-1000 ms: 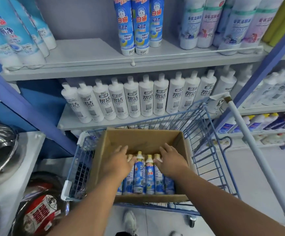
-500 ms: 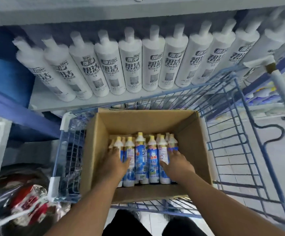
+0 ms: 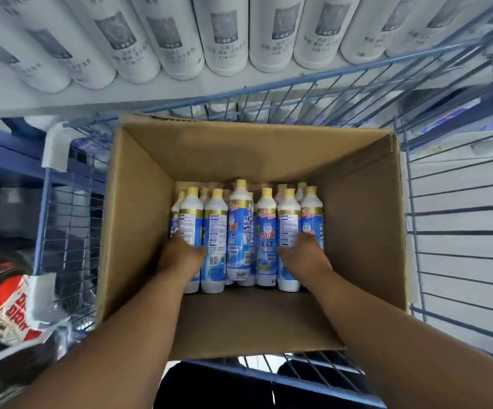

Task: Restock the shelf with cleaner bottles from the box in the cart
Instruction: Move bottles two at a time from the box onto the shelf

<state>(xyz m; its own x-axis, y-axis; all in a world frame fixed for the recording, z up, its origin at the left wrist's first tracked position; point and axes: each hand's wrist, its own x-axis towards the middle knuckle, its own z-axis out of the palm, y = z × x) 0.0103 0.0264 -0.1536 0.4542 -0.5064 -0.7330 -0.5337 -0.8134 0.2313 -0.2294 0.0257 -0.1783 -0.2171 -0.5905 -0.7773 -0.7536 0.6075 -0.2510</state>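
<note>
Box: I take the open cardboard box (image 3: pixel 139 219) as my landmark; it sits inside the blue wire cart (image 3: pixel 457 231)
Cleaner bottles: a cluster of blue-and-white bottles (image 3: pixel 241 231) with yellow caps stands upright on the box floor; I count six in the near row, and more caps behind them that I cannot count surely
Left hand: my left hand (image 3: pixel 180 255) is down in the box, fingers curled round the leftmost near bottle (image 3: pixel 190 222), gripping its body
Right hand: my right hand (image 3: pixel 305 255) is also in the box, fingers wrapped about the bottle second from the right (image 3: pixel 288 222) in the near row
Shelf: beyond the box's far wall, one shelf (image 3: pixel 151 95) carries a row of white bottles (image 3: pixel 224 33); I count about ten in view
Left of the box: one red-and-white packet (image 3: pixel 12 311), outside the cart
</note>
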